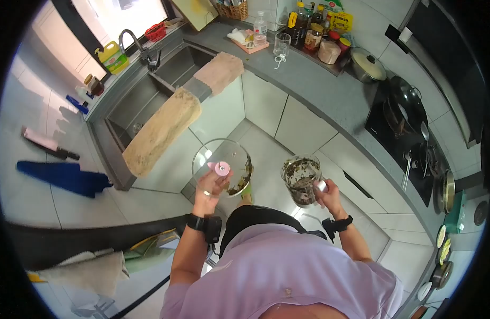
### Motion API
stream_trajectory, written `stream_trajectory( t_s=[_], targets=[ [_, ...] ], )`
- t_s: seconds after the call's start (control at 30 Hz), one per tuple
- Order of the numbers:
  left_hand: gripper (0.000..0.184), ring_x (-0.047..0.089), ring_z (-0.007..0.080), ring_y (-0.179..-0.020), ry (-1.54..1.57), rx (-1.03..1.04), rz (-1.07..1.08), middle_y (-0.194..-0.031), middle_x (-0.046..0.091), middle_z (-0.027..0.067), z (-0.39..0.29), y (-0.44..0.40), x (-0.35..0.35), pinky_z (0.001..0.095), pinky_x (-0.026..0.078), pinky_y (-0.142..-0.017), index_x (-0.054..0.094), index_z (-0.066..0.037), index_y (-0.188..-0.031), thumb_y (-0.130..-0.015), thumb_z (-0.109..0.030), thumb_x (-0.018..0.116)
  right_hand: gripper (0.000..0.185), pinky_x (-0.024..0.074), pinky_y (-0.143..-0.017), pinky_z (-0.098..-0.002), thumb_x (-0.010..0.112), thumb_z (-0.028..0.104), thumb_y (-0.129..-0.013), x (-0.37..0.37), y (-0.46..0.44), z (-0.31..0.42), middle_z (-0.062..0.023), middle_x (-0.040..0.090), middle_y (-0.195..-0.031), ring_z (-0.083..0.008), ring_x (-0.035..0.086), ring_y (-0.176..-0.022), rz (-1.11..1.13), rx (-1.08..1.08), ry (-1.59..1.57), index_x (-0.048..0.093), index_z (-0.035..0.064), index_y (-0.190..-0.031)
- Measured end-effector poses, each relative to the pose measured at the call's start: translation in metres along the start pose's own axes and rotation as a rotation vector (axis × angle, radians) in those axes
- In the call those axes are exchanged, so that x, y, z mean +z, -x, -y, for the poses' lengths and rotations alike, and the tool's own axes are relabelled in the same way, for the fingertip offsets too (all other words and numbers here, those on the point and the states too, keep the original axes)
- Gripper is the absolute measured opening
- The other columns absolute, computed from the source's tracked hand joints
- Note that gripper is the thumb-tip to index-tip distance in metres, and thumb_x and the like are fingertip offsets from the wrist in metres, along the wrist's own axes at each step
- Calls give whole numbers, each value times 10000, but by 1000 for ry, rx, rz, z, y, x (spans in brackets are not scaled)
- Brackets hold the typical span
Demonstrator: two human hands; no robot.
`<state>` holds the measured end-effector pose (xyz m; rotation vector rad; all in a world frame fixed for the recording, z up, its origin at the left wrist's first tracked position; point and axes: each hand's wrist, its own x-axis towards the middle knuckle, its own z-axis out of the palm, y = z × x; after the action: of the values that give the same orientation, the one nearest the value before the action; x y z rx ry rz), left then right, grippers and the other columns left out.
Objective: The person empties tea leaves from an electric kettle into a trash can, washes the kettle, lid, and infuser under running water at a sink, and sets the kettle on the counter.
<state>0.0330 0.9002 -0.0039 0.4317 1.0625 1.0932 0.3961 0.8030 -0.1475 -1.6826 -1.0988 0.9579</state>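
My left hand (211, 186) is closed around the pink grip of a round clear glass piece (201, 159). I cannot tell whether this piece is a lid or a bowl. Wet dark leafy bits show along its right side. In my right hand (330, 199) is the handle of a clear glass jug (300, 183). Dark leafy scraps cling to the jug's inner wall and cover its bottom. Both glass pieces are held apart over the floor, in front of my body.
A double sink (141, 103) with a tap (144, 53) lies ahead to the left. A beige cloth (162, 133) and a pink cloth (221, 72) drape over its edge. On the right is a hob (401, 143) with a black wok (409, 101). Bottles (298, 26) stand at the back.
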Motion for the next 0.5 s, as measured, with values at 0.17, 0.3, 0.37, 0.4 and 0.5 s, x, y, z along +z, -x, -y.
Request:
stream_trajectory(
  t_s=[0.17, 0.3, 0.37, 0.4, 0.5],
  targets=[
    [297, 608, 278, -909, 42, -2, 197, -985, 602, 165, -29, -105, 39, 340, 506, -798, 518, 58, -1063, -817, -91, 588, 199, 329, -340, -246, 645, 109, -773, -14, -30, 34, -42, 511, -546, -88, 448, -392, -36, 172, 8, 501, -14, -836],
    [254, 610, 267, -901, 37, -46, 232, -990, 600, 162, -46, -187, 57, 339, 527, -769, 507, 44, -1074, -851, -72, 543, 259, 337, -353, -248, 665, 202, -787, 9, -32, 46, -29, 503, -521, -86, 448, -401, -102, 221, 104, 518, -9, -812],
    [243, 613, 264, -890, -25, -105, 226, -997, 599, 154, -45, -239, 78, 339, 529, -764, 506, 34, -1080, -863, -72, 524, 278, 342, -359, -247, 666, 232, -791, 10, -43, 65, -27, 501, -516, -89, 451, -404, -137, 269, 92, 524, -7, -806],
    [238, 614, 263, -885, -59, -134, 223, -1000, 598, 150, -45, -264, 89, 338, 530, -761, 506, 29, -1084, -869, -73, 514, 282, 345, -362, -246, 666, 240, -792, 11, -48, 69, -27, 499, -516, -91, 452, -405, -154, 285, 72, 527, -5, -806],
    [254, 603, 246, -912, -251, -215, 249, -1021, 595, 135, -35, -303, 91, 338, 510, -773, 503, 20, -1097, -852, -46, 523, 227, 389, -435, -241, 665, 166, -765, 44, -12, 83, -35, 539, -622, -85, 493, -511, -195, 374, 37, 543, -6, -850]
  ],
)
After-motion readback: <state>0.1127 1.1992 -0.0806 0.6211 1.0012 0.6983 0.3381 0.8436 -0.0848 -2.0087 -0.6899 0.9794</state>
